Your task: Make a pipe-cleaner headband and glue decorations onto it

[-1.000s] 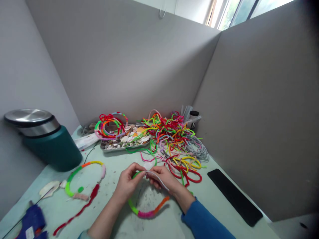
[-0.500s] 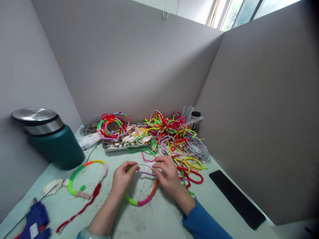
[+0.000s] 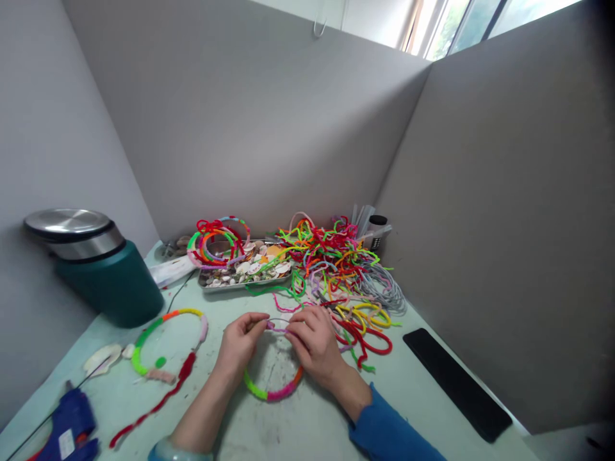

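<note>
A wire ring point(image 3: 279, 394), partly covered in green, pink and orange fuzzy wrapping, is between my hands at the middle of the table. My left hand point(image 3: 239, 344) pinches its upper left side, thumb and finger closed. My right hand point(image 3: 316, 341) has thumb and fingers closed on a purple pipe cleaner point(image 3: 278, 330), which runs across from the left fingertips. Bare wire point(image 3: 278, 319) arches above the purple strand at the top of the ring. My fingers hide part of both.
A second wrapped ring point(image 3: 168, 314) with a loose red tail lies left, near a blue glue gun point(image 3: 72, 422) and a teal bottle point(image 3: 115, 282). Behind are a tray of shells point(image 3: 245, 287) and piled pipe cleaners point(image 3: 331, 246). A black strip point(image 3: 456, 384) lies right.
My right hand has moved left, nearer my left hand. The purple strand between them now shows a shorter span, with a small purple bunch by the left fingertips.
</note>
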`<state>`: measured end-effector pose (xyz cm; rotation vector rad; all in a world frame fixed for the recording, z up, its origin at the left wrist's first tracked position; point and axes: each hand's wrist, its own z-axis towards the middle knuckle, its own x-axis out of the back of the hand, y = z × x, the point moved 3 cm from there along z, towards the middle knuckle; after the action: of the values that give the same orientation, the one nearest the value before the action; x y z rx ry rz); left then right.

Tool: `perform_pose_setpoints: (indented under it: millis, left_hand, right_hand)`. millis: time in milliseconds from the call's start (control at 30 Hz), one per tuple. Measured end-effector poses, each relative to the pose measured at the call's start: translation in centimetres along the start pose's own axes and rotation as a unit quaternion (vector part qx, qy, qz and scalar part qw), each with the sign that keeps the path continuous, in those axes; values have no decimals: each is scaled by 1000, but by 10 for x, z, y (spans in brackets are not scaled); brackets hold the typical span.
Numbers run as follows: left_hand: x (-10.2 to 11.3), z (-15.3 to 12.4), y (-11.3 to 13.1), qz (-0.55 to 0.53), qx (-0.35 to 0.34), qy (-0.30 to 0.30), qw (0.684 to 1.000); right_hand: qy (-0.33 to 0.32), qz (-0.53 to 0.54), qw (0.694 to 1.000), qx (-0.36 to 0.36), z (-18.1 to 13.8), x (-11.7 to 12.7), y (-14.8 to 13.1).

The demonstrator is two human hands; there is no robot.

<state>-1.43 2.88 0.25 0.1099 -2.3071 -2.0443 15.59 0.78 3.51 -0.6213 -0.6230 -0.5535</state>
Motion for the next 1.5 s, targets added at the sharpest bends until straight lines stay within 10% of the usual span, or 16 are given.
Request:
perform_pose_setpoints:
  millis: [400,800,1100,1500]
  left_hand:
    - [-9,-6,12,83,-102,-67,989]
    - [-24,-26,24,16,-95,-229,969]
    - [-23,-27,26,36,-90,-241,966]
    - [-15,-14,20,61,-92,-136,985]
  right_hand:
    - [36,105,994,-16,0,6,1]
    - [35,265,929,-257,7,-3,25]
    - [-117,308,888,-320,1,-18,24]
    - [-94,297,904,-294,-3,-19,31]
